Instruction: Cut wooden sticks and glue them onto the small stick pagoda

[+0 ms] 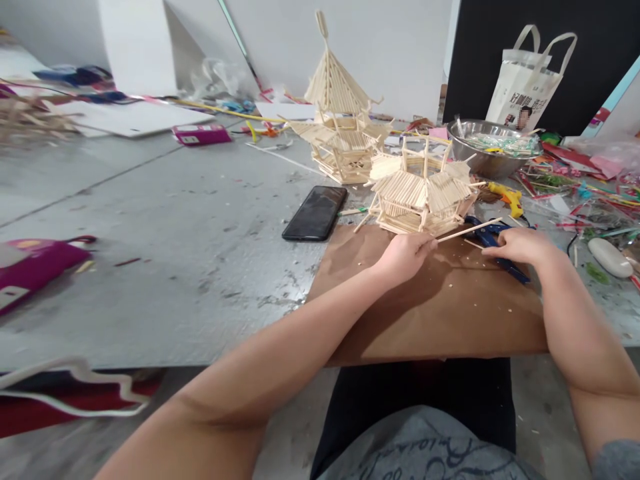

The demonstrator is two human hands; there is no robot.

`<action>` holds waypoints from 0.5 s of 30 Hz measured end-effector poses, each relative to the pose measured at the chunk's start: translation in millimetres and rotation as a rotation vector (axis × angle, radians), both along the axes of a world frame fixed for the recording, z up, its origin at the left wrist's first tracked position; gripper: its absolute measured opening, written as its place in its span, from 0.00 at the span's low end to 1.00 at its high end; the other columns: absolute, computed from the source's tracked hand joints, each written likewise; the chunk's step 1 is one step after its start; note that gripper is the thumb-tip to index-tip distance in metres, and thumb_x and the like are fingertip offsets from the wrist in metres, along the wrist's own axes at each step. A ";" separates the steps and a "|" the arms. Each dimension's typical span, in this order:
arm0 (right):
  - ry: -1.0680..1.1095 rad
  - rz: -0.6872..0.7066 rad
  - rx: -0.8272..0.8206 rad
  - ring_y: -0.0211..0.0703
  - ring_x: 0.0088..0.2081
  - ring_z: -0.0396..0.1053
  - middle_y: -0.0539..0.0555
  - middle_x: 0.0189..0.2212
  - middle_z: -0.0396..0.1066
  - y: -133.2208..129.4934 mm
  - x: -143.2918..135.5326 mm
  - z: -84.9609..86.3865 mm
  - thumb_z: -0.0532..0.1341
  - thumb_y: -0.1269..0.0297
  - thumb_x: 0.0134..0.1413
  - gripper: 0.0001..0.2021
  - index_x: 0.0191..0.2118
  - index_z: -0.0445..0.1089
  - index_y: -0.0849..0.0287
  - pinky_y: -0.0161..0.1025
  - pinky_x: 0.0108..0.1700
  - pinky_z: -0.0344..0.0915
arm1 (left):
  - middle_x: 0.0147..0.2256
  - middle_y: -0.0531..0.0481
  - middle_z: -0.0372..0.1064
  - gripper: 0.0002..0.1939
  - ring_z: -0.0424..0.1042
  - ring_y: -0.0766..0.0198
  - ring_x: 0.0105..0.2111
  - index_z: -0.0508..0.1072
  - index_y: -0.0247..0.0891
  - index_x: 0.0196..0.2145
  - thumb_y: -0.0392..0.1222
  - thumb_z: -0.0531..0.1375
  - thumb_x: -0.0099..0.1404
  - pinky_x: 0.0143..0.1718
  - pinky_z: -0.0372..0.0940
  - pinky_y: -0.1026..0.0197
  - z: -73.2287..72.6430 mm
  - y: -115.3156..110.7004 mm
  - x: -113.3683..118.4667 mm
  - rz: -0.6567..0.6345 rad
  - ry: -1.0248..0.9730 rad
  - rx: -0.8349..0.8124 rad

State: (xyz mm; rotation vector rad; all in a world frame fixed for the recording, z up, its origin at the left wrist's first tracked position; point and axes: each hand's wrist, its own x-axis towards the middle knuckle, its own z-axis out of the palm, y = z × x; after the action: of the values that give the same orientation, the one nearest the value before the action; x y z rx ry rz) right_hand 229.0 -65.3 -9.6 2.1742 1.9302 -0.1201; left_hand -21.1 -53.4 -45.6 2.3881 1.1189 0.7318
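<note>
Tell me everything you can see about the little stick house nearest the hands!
The little stick house is pale and looks wooden, made of many thin sticks. Sloping roof panels spread around it, with some stick ends poking out. Above them, upright posts stand around an open top without a peak. Low stick railings show underneath. It stands upright by the far edge of the brown sheet. The left hand is close to its near side, but I can't tell if they touch.

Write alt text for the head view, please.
A person's left hand holds a thin stick before a small stick pavilion; the right hand is at a blue tool, its grip unclear, above brown paper. A taller pavilion stands behind; a phone lies left.
</note>
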 end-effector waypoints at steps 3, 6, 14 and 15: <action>-0.074 0.010 -0.058 0.52 0.37 0.69 0.60 0.36 0.73 1.0 -9.8 -4.6 0.56 0.40 0.40 0.23 0.30 0.72 0.57 0.42 0.33 0.59 | 0.25 0.49 0.70 0.14 0.67 0.65 0.27 0.70 0.35 0.27 0.41 0.48 0.63 0.31 0.60 0.65 -3.8 1.4 1.0 -0.043 -0.017 -0.038; -0.063 -0.027 -0.036 0.52 0.41 0.69 0.61 0.40 0.72 1.7 -16.7 -7.0 0.53 0.47 0.47 0.20 0.35 0.72 0.57 0.42 0.35 0.60 | 0.33 0.46 0.73 0.13 0.71 0.62 0.35 0.71 0.35 0.30 0.39 0.48 0.63 0.39 0.62 0.63 -8.9 3.4 3.1 -0.092 0.013 -0.047; 0.053 -0.192 0.233 0.59 0.43 0.68 0.64 0.42 0.70 6.1 -7.6 -7.1 0.50 0.49 0.50 0.22 0.42 0.68 0.60 0.47 0.37 0.62 | 0.43 0.43 0.71 0.13 0.70 0.57 0.44 0.70 0.36 0.29 0.38 0.47 0.63 0.45 0.62 0.58 -15.2 15.2 1.3 0.007 0.038 -0.033; 0.079 -0.224 0.292 0.59 0.42 0.68 0.64 0.41 0.71 6.6 -4.9 -6.1 0.51 0.48 0.48 0.22 0.42 0.68 0.59 0.47 0.37 0.62 | 0.41 0.43 0.72 0.13 0.70 0.56 0.43 0.70 0.36 0.29 0.38 0.47 0.64 0.44 0.62 0.58 -15.3 17.5 0.0 0.038 0.046 -0.027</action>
State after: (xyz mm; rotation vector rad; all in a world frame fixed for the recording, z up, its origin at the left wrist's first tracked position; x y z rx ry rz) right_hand 224.1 -58.7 -15.7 2.6102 1.8351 0.0431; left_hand -21.1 -35.9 -60.9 2.3788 1.1883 0.6731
